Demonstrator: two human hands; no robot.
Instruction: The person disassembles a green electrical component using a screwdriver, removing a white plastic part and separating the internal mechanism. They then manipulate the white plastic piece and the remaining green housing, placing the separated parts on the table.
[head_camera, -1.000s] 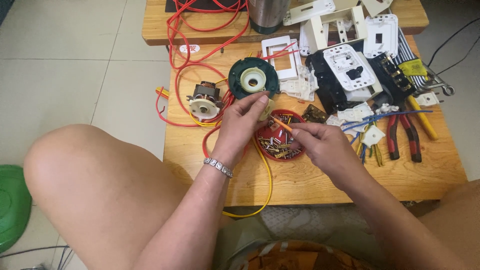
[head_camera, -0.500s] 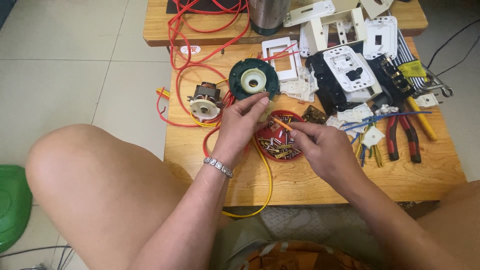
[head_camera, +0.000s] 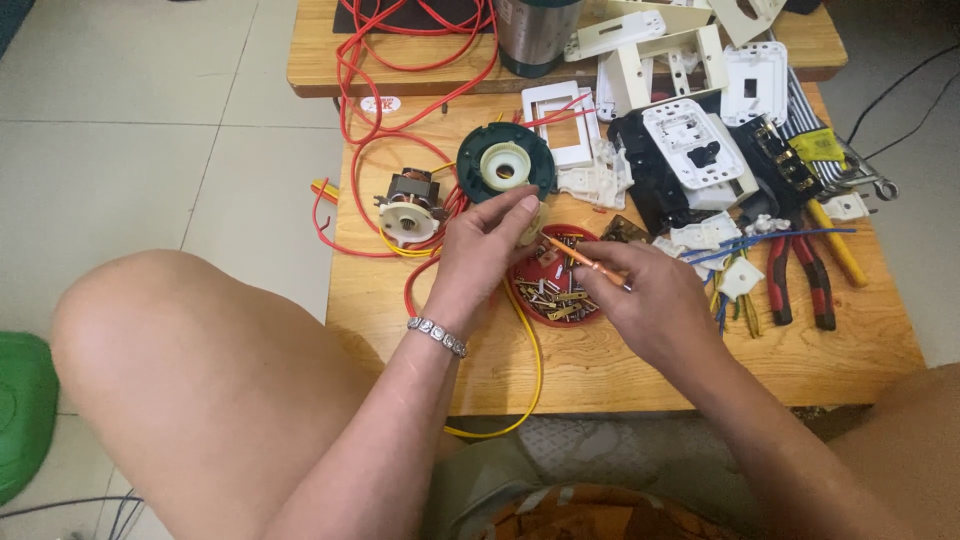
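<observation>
Screwdriver (head_camera: 585, 264): thin, orange, gripped in the right hand (head_camera: 650, 300), tip toward the left hand, above the red dish (head_camera: 555, 290)
Motor (head_camera: 408, 203): far left on the worktop (head_camera: 620, 360), among red wire (head_camera: 365, 130)
Left hand (head_camera: 480, 250): fingers pinch a small pale part just below the green disc (head_camera: 505, 165)
Red dish: screws, between both hands
Pliers (head_camera: 800, 280): red-handled, far right

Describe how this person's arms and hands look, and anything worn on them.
Both arms are bare, with no sleeves and no gloves. The left hand has a silver-coloured beaded bracelet around its wrist. The right hand shows no ring, watch or band on the side in view.
</observation>
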